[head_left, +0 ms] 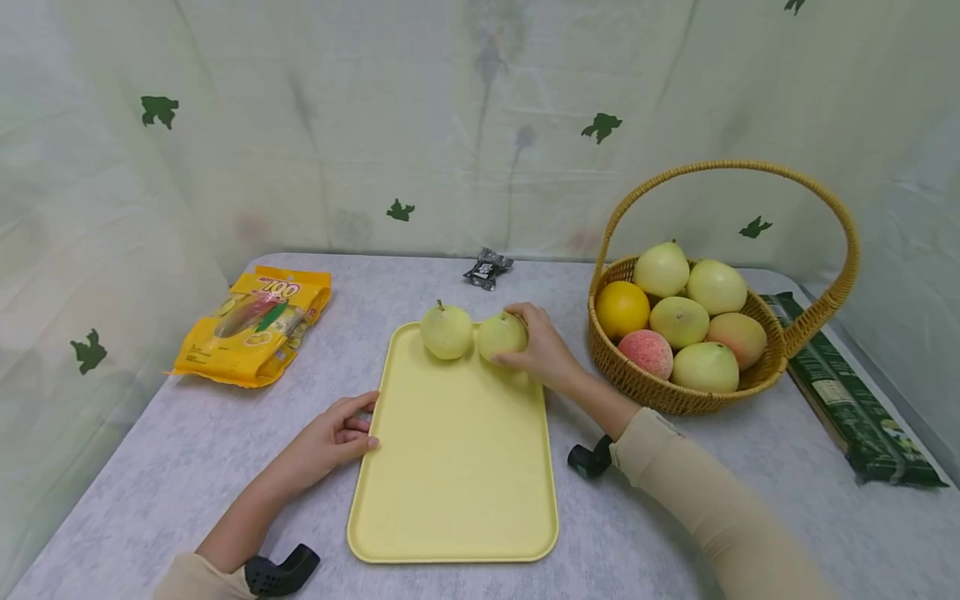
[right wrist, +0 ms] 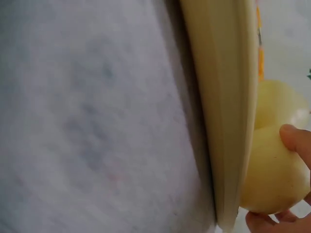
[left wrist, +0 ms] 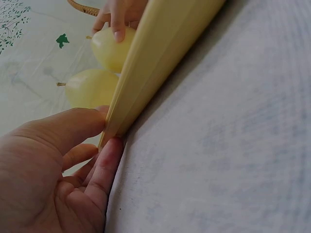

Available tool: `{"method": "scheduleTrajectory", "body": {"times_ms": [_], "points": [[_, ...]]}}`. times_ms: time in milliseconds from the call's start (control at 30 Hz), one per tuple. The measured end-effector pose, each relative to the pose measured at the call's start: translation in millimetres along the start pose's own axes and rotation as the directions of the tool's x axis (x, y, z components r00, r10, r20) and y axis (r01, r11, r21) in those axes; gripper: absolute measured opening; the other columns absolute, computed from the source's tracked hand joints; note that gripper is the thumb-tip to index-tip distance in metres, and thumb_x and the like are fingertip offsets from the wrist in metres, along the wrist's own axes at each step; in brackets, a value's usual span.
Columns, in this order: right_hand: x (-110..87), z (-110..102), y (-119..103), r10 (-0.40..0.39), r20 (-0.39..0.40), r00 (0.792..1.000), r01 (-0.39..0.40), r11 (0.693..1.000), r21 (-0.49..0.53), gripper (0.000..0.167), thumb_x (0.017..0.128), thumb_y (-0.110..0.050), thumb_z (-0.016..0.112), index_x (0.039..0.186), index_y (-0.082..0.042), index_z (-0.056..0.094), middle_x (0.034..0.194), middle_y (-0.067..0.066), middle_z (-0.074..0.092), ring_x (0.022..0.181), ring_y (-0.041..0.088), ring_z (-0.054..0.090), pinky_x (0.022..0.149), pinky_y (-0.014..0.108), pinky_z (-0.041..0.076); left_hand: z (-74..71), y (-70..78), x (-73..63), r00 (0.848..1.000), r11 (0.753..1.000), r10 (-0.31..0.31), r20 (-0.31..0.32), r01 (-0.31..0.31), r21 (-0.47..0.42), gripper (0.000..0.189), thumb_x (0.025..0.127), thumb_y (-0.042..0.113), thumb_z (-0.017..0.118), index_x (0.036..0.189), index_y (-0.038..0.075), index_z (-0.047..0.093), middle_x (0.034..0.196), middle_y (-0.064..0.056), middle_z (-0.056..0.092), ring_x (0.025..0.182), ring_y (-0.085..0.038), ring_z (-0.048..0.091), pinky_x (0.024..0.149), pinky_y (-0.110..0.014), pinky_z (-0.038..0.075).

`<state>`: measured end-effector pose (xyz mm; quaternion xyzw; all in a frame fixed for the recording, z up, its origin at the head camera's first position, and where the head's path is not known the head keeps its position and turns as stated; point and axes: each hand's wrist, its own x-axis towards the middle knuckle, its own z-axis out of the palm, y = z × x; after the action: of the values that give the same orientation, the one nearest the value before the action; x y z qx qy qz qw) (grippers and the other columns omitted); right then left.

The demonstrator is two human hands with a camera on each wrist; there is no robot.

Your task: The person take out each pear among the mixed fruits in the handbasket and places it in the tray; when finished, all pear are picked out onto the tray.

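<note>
A pale yellow tray (head_left: 453,467) lies on the table, long side running away from me. Two yellow-green pears sit side by side at its far end. My right hand (head_left: 542,348) grips the right pear (head_left: 501,335) with thumb and fingers around it; the left pear (head_left: 447,331) stands beside it, stem up. At the tray's left edge, my left hand (head_left: 335,440) pinches the rim. The left wrist view shows the thumb (left wrist: 73,124) at the rim and a finger (left wrist: 108,162) against the tray's outer side. In the right wrist view the held pear (right wrist: 274,170) touches the other.
A wicker basket (head_left: 660,400) with a tall handle holds several fruits at the right. Beside it lies a long green package (head_left: 855,408). A yellow snack bag (head_left: 255,325) rests at the back left, and a small black wrapped packet (head_left: 487,268) lies behind the tray.
</note>
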<state>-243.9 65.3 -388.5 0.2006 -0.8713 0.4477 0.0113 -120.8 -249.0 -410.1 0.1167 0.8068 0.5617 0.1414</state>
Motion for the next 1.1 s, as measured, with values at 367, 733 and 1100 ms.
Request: {"method": "scheduleTrajectory", "body": {"times_ms": [367, 733, 1100], "points": [[17.4, 2.3, -0.6, 0.014, 0.060, 0.998, -0.013, 1.000, -0.027, 0.076, 0.071, -0.018, 0.077, 0.134, -0.008, 0.036, 0.134, 0.010, 0.039, 0.121, 0.023, 0.036, 0.101, 0.037, 0.026, -0.2, 2.1, -1.8, 1.000, 1.000, -0.014, -0.010, 0.015, 0.006, 0.068, 0.083, 0.017, 0.066, 0.139, 0.001, 0.030, 0.125, -0.018, 0.036, 0.099, -0.027, 0.046, 0.077, -0.022, 0.046], [9.8, -3.0, -5.9, 0.027, 0.074, 0.997, -0.023, 0.998, -0.052, 0.079, 0.076, -0.027, 0.073, 0.139, -0.010, 0.029, 0.138, 0.013, 0.031, 0.124, 0.027, 0.031, 0.101, 0.041, 0.025, 0.3, 1.4, -2.7, 1.000, 1.000, -0.022, -0.015, 0.022, 0.016, 0.068, 0.083, 0.018, 0.066, 0.139, 0.002, 0.030, 0.125, -0.017, 0.036, 0.098, -0.026, 0.046, 0.076, -0.021, 0.046], [-21.6, -72.7, -26.4, -0.146, -0.048, 0.988, 0.142, 0.987, -0.080, 0.065, 0.082, -0.024, 0.067, 0.135, -0.004, 0.034, 0.135, 0.011, 0.036, 0.122, 0.026, 0.034, 0.097, 0.041, 0.031, 0.8, 3.0, -0.2, 1.000, 1.000, -0.012, -0.012, 0.012, 0.024, 0.068, 0.083, 0.016, 0.066, 0.139, 0.001, 0.030, 0.125, -0.017, 0.037, 0.098, -0.026, 0.046, 0.077, -0.021, 0.045]]}}
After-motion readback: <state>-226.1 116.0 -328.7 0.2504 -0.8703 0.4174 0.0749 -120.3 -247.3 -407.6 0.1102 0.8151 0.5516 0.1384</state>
